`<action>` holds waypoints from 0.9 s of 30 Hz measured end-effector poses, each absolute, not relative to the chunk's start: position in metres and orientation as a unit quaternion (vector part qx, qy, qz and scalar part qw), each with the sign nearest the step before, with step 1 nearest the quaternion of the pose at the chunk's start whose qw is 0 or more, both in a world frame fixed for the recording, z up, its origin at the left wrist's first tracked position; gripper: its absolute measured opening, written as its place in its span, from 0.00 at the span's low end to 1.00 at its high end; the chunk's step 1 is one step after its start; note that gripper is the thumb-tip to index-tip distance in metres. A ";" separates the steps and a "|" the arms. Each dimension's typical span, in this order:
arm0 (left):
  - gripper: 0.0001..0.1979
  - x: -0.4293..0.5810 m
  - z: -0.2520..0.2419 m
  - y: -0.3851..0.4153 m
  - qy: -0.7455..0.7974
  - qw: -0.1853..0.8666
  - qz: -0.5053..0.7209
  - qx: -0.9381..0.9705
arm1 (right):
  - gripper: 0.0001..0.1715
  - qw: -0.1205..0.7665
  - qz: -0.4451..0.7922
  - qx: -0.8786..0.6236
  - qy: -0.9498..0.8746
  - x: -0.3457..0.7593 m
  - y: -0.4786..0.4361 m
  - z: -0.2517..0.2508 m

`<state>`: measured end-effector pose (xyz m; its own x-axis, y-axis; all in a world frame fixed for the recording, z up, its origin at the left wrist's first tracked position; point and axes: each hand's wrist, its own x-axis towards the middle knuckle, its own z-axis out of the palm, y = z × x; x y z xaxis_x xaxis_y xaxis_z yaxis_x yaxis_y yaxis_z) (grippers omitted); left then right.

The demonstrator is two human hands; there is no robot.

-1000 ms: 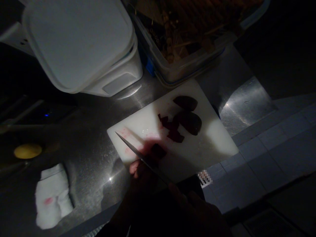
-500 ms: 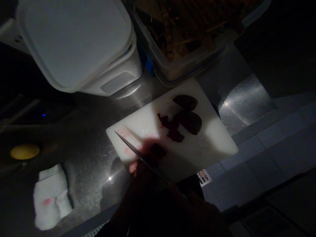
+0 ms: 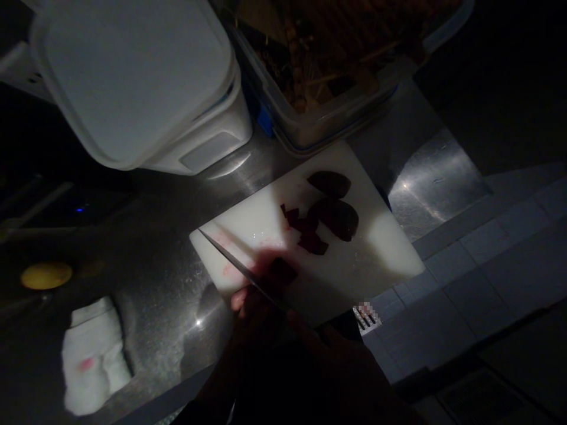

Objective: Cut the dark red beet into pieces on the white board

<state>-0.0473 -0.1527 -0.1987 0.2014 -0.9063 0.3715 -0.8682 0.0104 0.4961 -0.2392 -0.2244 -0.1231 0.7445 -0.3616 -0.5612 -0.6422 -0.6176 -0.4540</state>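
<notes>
On a white cutting board (image 3: 385,248) lie dark red pieces that look like beetroot. Two larger rounded beetroot pieces (image 3: 336,218) rest toward the far right, and small cut pieces (image 3: 312,239) sit beside them. My right hand (image 3: 316,342) grips a kitchen knife (image 3: 230,257), whose blade runs diagonally over the board with its tip near the left corner. Just beyond the blade is a dark beetroot piece (image 3: 282,270) in a red stain. My left hand (image 3: 248,304) is curled at the near edge, close behind the blade; deep shadow hides what its fingers hold.
A lidded white tub (image 3: 137,77) stands at the back left of the steel counter (image 3: 168,260). Beside it is a clear container (image 3: 319,127) with brownish contents. A stained folded white cloth (image 3: 93,357) and a yellow lemon-like fruit (image 3: 46,275) lie left. Tiled floor (image 3: 469,254) shows right.
The knife has slid forward and to the left, its tip now nearer the board's left corner. My right hand has followed it. My left hand stays nearly where it was.
</notes>
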 end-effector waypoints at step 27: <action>0.05 -0.045 -0.190 -0.163 -0.629 0.340 -0.068 0.695 | 0.56 0.362 0.220 -0.854 0.302 -0.238 -0.228 -0.125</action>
<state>-0.0446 -0.1626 -0.1899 0.1986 -0.9213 0.3344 -0.8293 0.0239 0.5583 -0.2382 -0.2277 -0.1247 0.7212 -0.3558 -0.5943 -0.6746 -0.5556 -0.4859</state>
